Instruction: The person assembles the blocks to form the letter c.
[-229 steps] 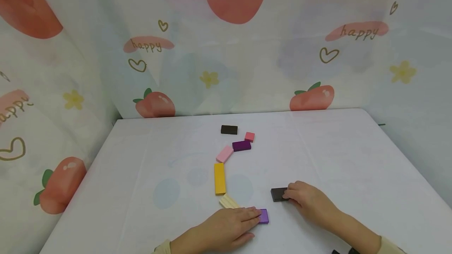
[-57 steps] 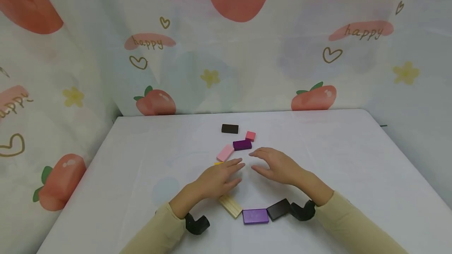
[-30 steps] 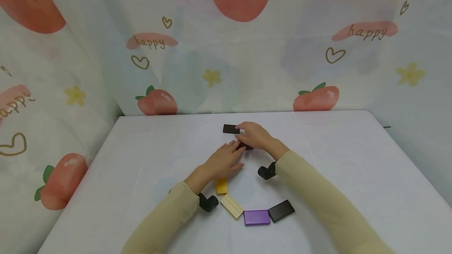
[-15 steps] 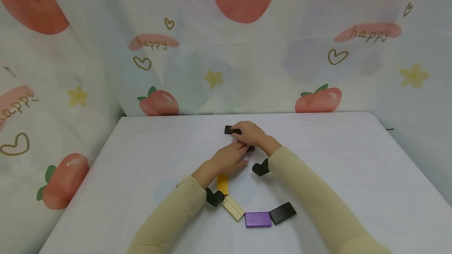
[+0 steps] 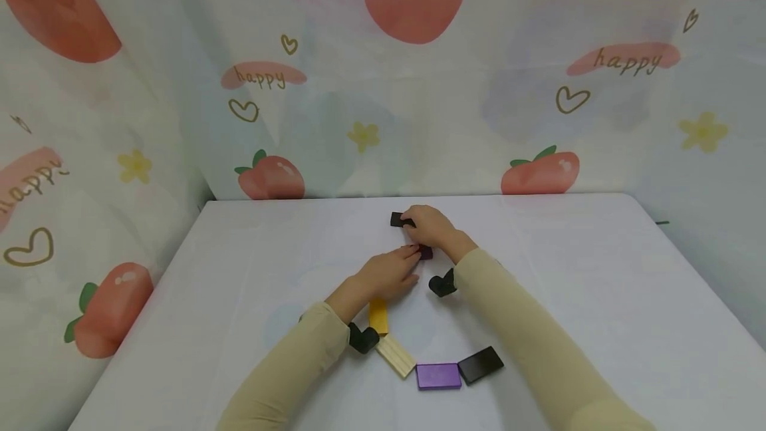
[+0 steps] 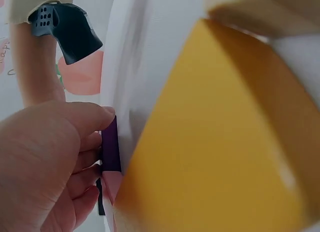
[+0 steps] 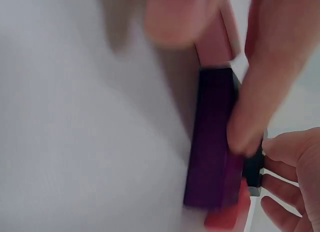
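Near the back of the table, my right hand [image 5: 432, 226] pinches a black block [image 5: 397, 219] by its right end. My left hand [image 5: 387, 273] lies just in front, its fingers extended onto a dark purple block [image 5: 425, 253]. In the right wrist view one left fingertip touches the dark purple block [image 7: 212, 147], while the left thumb stays off it. A red block [image 7: 229, 212] peeks out past that block's end, and behind it shows the black block [image 7: 254, 168] at my right fingertips. A pink block [image 7: 215, 41] adjoins the dark purple one; my left hand covers it in the head view.
A curved row continues toward the front: a yellow block [image 5: 378, 316], a pale ridged block [image 5: 396, 356], a light purple block [image 5: 439, 376] and a second black block [image 5: 481, 364]. Black wrist mounts [image 5: 363, 338] hang close over the table. A printed curtain [image 5: 419, 118] stands behind.
Both hands have moved from the front blocks to the back of the row. The front black block now touches the light purple one. The back black block has just slid slightly right with my right hand.
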